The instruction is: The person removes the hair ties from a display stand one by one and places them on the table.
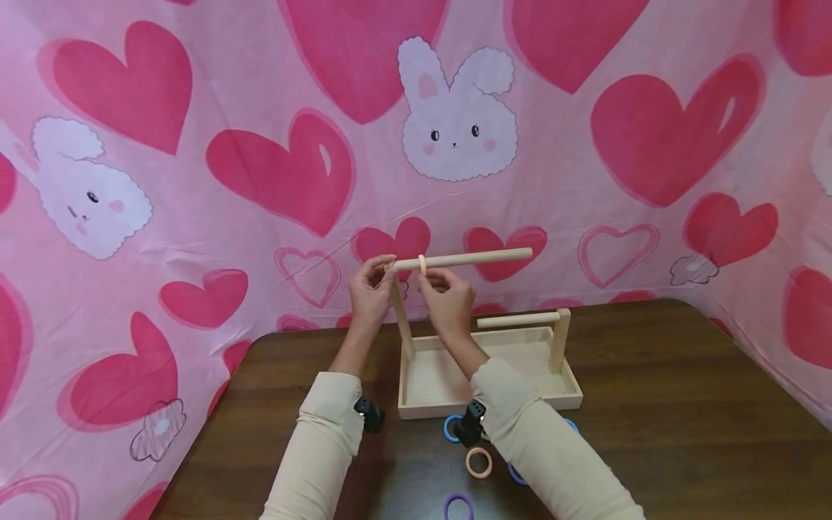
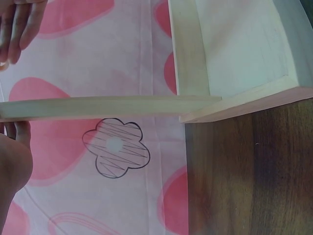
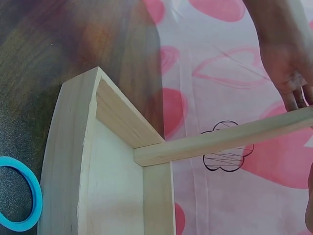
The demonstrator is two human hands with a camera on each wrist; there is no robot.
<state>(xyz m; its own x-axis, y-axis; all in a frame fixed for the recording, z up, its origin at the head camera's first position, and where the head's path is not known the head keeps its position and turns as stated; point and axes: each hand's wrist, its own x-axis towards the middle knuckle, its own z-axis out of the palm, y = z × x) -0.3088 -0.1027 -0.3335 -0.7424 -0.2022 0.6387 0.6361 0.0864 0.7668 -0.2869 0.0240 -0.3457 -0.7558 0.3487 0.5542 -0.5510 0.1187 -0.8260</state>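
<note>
A wooden tray point(image 1: 442, 412) carries a tall post point(image 1: 402, 325) at its left end, with a long dowel point(image 1: 484, 257) reaching rightward from the top. My left hand point(image 1: 369, 295) holds the post's top where the dowel joins it. Around the dowel sits a peach ring point(image 1: 422, 265), its lower edge pinched between the thumb and fingers of my right hand point(image 1: 450, 300). The left wrist view shows the ring only as a sliver at its edge, near the right fingers point(image 2: 19, 29). In the right wrist view the left hand point(image 3: 286, 58) touches the post.
A shorter post point(image 1: 560, 343) with its own dowel point(image 1: 520, 320) stands at the tray's right end. Several loose rings lie in front, including a peach ring point(image 1: 479, 463), a purple ring point(image 1: 458, 508) and a blue ring point(image 1: 450, 429). A pink patterned cloth hangs behind the table.
</note>
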